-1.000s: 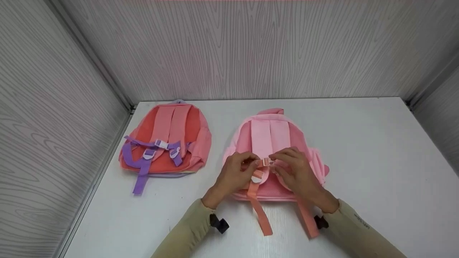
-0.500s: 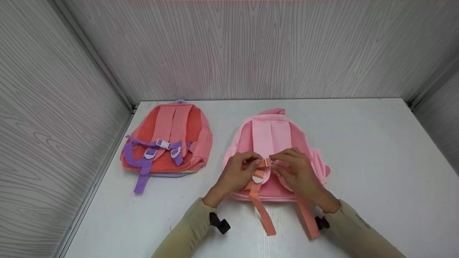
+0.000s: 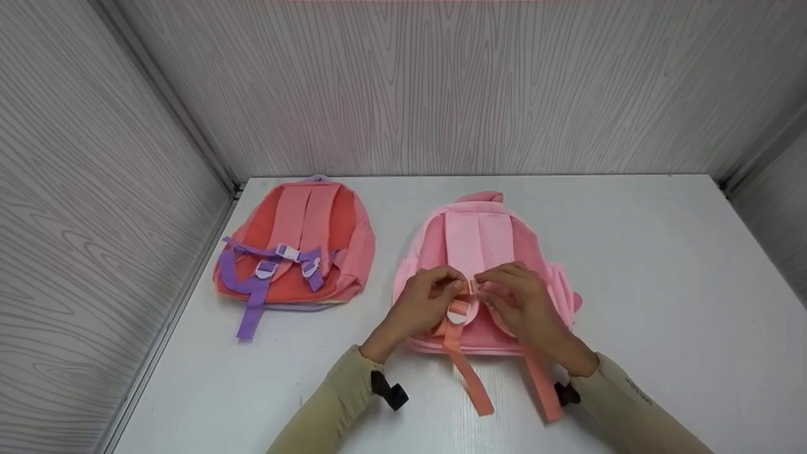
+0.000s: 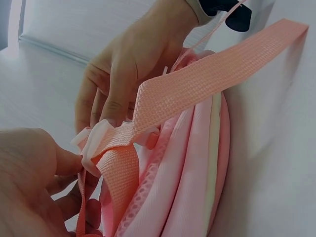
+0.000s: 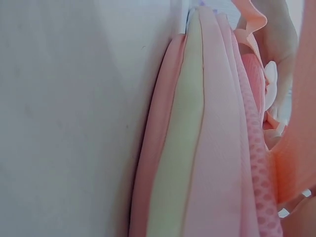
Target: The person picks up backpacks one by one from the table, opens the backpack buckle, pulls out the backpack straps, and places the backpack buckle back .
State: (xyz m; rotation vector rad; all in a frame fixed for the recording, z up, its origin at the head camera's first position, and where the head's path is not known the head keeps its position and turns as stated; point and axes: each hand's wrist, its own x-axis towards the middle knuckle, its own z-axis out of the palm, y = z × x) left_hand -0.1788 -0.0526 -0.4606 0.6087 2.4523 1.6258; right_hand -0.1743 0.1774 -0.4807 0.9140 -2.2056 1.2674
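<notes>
A pink backpack (image 3: 435,236) lies with its shoulder straps facing up. My left hand (image 3: 423,301) pinches an orange webbing strap at one end of a small buckle (image 3: 470,287) above the lower middle of the pack. From the other side, my right hand (image 3: 522,304) pinches the buckle's other end between thumb and fingers. The two halves sit right up against each other, partly hidden by fingertips. Below the left fingers hangs a white strap adjuster (image 3: 456,316) with a loose orange tail (image 3: 474,383). In the left wrist view a white adjuster (image 4: 94,143) threaded with orange webbing shows close up.
Left of the pink pack lies a coral backpack (image 3: 293,243) with purple straps, its white buckle (image 3: 288,253) joined. A second orange strap tail (image 3: 541,388) hangs over the white table (image 3: 643,284). Wood-grain panels (image 3: 403,88) enclose the back and sides.
The buckle halves have come together; the pale prongs seen between them a second ago no longer show. My left hand has edged right, and the hanging orange tail has swung slightly right.
</notes>
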